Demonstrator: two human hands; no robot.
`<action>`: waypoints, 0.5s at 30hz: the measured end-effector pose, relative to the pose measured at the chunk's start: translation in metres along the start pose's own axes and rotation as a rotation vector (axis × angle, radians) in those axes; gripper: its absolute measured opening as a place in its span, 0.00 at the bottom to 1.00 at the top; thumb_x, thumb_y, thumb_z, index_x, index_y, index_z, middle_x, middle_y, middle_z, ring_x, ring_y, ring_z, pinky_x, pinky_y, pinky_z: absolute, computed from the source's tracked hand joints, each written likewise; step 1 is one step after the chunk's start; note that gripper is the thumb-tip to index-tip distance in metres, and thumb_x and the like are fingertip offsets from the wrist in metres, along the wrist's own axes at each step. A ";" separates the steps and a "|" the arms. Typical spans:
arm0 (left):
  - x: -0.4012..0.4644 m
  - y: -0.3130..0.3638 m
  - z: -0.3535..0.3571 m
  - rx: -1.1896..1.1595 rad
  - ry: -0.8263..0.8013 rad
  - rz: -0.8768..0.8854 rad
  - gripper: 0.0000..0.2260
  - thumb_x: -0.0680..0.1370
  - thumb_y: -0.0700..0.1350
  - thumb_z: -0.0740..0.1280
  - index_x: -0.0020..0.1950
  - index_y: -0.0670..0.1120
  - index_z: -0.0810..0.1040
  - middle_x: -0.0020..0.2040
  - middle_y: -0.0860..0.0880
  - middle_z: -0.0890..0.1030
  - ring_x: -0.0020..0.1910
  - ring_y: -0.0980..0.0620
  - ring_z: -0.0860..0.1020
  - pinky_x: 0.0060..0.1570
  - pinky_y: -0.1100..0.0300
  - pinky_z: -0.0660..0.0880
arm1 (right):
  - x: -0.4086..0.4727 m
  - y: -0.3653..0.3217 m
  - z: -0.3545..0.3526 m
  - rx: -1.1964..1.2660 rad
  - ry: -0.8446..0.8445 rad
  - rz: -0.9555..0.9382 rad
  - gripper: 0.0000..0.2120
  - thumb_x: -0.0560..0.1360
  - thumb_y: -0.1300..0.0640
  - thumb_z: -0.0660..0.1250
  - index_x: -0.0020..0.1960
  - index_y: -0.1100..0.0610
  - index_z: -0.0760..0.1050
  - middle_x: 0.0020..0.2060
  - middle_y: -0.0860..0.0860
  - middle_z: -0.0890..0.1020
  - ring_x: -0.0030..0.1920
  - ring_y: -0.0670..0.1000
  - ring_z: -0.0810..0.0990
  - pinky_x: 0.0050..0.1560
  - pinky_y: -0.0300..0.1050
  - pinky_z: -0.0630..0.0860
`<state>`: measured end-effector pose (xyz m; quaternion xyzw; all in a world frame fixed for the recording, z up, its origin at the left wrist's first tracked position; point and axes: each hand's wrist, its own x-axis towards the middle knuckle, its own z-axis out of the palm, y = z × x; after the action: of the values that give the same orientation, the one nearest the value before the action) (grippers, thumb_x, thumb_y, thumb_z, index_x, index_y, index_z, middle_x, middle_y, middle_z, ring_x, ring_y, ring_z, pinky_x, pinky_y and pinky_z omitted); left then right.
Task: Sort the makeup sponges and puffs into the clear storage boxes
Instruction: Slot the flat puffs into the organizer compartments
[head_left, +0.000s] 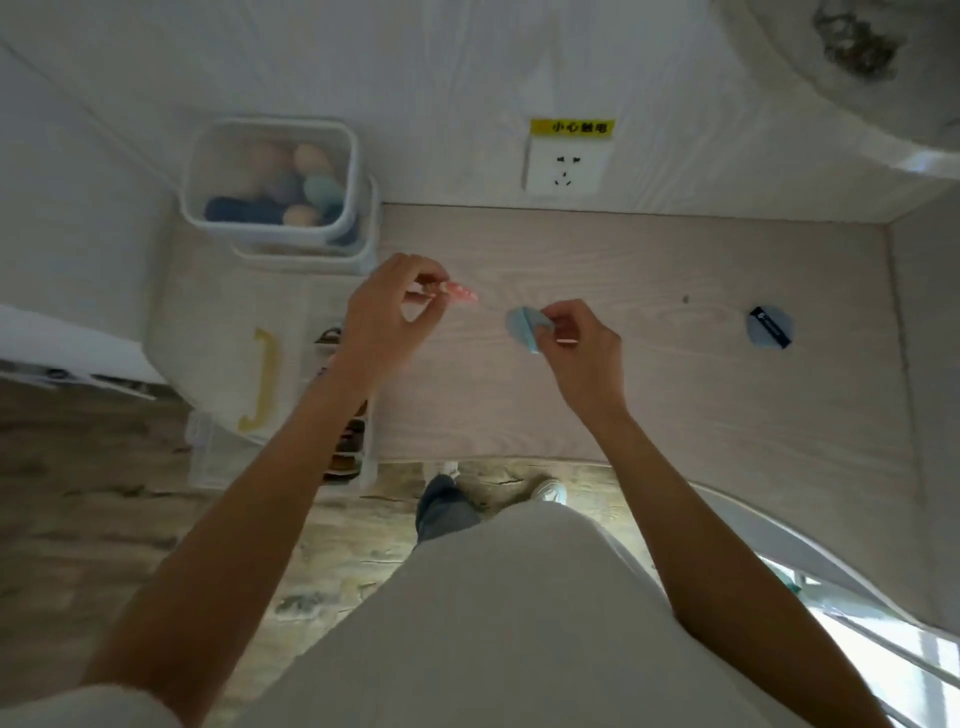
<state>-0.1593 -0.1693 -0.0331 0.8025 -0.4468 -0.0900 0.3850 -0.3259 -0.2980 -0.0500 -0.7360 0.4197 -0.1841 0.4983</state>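
Note:
My left hand (387, 306) pinches a pink puff (460, 292) above the pale wooden tabletop (675, 395). To its right, my right hand (584, 345) grips a light blue puff (522, 322) by its edge. A blue round puff with a dark strap (770, 328) lies flat on the table at the right. At the back left stand two stacked clear storage boxes; the upper box (270, 179) holds several egg-shaped sponges in tan, teal and grey plus something dark blue. The lower box (311, 257) is mostly hidden under it.
A wall socket (566, 165) with a yellow warning label sits on the back wall. A white cabinet with a yellow handle (260, 379) stands left of the table, a shoe rack (348, 436) beside it. My feet show on the floor below.

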 end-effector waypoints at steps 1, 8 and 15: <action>-0.012 -0.012 -0.019 0.031 0.012 -0.033 0.07 0.75 0.39 0.68 0.52 0.41 0.77 0.49 0.45 0.80 0.46 0.51 0.80 0.49 0.60 0.78 | 0.001 -0.010 0.011 0.015 -0.027 -0.025 0.05 0.73 0.64 0.67 0.49 0.61 0.77 0.40 0.48 0.79 0.38 0.37 0.76 0.36 0.23 0.70; -0.028 -0.077 -0.061 0.264 0.053 -0.033 0.03 0.75 0.40 0.68 0.48 0.42 0.78 0.46 0.44 0.81 0.44 0.49 0.79 0.47 0.57 0.77 | 0.000 -0.055 0.077 0.060 -0.093 -0.079 0.04 0.74 0.64 0.67 0.49 0.59 0.77 0.42 0.48 0.80 0.40 0.40 0.77 0.37 0.24 0.72; -0.017 -0.111 -0.061 0.482 -0.217 0.085 0.06 0.76 0.45 0.67 0.49 0.47 0.82 0.46 0.47 0.83 0.45 0.46 0.78 0.48 0.52 0.72 | 0.007 -0.074 0.113 0.027 -0.014 -0.078 0.04 0.74 0.64 0.67 0.48 0.60 0.78 0.47 0.55 0.79 0.40 0.42 0.77 0.38 0.24 0.72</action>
<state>-0.0675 -0.0888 -0.0720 0.8371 -0.5275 -0.0503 0.1360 -0.2116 -0.2273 -0.0348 -0.7463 0.3846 -0.2041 0.5034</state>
